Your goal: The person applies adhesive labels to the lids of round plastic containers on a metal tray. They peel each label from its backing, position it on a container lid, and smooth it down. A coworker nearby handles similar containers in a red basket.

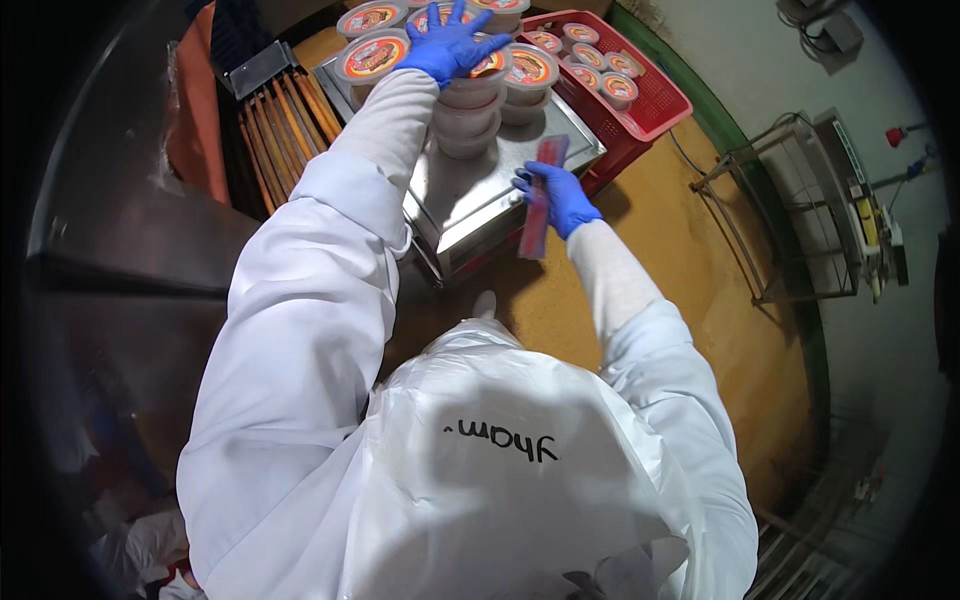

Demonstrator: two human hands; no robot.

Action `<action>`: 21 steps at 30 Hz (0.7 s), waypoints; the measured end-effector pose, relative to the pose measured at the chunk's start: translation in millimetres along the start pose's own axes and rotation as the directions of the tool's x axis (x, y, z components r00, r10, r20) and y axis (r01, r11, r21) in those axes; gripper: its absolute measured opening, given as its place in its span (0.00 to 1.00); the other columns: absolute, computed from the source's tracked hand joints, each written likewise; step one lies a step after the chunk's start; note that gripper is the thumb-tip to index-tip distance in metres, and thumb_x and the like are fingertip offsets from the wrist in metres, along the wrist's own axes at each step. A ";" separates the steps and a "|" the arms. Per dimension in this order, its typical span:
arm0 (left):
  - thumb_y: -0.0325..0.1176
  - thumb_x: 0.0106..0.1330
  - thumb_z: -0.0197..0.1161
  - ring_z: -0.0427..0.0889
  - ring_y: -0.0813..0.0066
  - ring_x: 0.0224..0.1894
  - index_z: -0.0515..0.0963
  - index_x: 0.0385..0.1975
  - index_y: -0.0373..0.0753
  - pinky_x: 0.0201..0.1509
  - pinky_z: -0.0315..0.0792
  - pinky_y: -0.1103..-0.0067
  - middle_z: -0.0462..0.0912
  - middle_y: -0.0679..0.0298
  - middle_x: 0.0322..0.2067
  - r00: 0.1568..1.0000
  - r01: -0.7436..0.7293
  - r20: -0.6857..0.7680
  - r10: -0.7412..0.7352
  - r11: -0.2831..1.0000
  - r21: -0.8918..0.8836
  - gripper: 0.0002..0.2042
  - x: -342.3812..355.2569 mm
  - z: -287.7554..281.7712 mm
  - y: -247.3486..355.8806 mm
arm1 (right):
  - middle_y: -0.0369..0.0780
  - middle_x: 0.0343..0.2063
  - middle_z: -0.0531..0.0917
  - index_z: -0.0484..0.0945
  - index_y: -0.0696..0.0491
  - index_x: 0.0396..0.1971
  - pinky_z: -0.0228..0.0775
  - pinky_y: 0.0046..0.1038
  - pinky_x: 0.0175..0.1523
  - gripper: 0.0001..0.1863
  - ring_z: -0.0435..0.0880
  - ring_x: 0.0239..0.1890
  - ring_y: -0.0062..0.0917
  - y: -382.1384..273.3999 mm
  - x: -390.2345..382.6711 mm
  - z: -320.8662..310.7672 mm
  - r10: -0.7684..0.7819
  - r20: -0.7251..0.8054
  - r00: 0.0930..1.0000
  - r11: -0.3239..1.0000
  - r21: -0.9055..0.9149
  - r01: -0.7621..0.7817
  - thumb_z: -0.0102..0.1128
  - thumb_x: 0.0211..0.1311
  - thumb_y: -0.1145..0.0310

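Observation:
My left hand (pixel 448 45), in a blue glove, rests with spread fingers on the lids of stacked round translucent tubs (pixel 466 125) with orange and red labels. The stacks stand on a stainless steel platform (pixel 455 195) with a raised rim. My right hand (pixel 560 200), also gloved in blue, grips a long flat red strip (pixel 535 236) with translucent plastic edges, holding it upright at the platform's right side, below and to the right of the tubs.
A red perforated crate (pixel 665 95) with smaller labelled tubs is at the back right. Wooden-handled tools (pixel 280 125) lie on the left beside a dark metal surface (pixel 120 250). A metal frame stand (pixel 800 230) is by the right wall. The yellow floor (pixel 730 350) shows below.

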State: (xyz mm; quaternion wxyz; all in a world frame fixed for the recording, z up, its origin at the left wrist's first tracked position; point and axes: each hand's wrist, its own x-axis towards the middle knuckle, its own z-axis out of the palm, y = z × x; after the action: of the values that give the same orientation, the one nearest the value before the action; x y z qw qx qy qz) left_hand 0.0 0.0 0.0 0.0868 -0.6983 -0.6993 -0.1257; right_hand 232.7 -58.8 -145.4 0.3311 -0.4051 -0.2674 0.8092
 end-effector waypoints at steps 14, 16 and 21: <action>0.66 0.56 0.42 0.52 0.52 0.64 0.57 0.62 0.55 0.63 0.45 0.52 0.56 0.58 0.62 0.979 0.201 0.025 -0.202 0.979 0.027 0.35 -60.0 -1.5 53.5 | 0.34 0.23 0.74 0.70 0.53 0.35 0.63 0.20 0.23 0.08 0.71 0.20 0.19 -7.9 51.5 30.2 0.092 0.066 0.994 0.946 -0.319 -0.066 0.53 0.54 0.72; 0.67 0.55 0.43 0.52 0.52 0.64 0.57 0.62 0.55 0.61 0.46 0.50 0.56 0.58 0.62 0.950 0.299 0.080 -0.301 0.953 0.038 0.36 -80.9 -18.4 61.6 | 0.35 0.23 0.74 0.70 0.54 0.36 0.62 0.19 0.22 0.09 0.71 0.19 0.19 -12.3 41.4 20.6 0.159 0.157 0.975 0.927 -0.363 -0.093 0.54 0.55 0.71; 0.70 0.51 0.46 0.50 0.52 0.65 0.57 0.62 0.58 0.61 0.44 0.48 0.52 0.58 0.64 0.881 0.474 -0.055 -0.471 0.876 0.089 0.38 -89.5 -9.9 79.0 | 0.35 0.25 0.72 0.70 0.56 0.38 0.63 0.19 0.24 0.16 0.72 0.24 0.19 -83.1 39.2 -10.3 0.262 0.268 0.927 0.962 -0.153 -0.228 0.58 0.56 0.62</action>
State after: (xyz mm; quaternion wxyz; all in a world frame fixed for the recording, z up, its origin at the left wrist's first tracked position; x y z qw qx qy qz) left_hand 79.2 -88.9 -12.9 0.0995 -0.4993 -0.8524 -0.1192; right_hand 250.1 25.5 -111.4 0.1605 -0.3332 -0.3075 0.8767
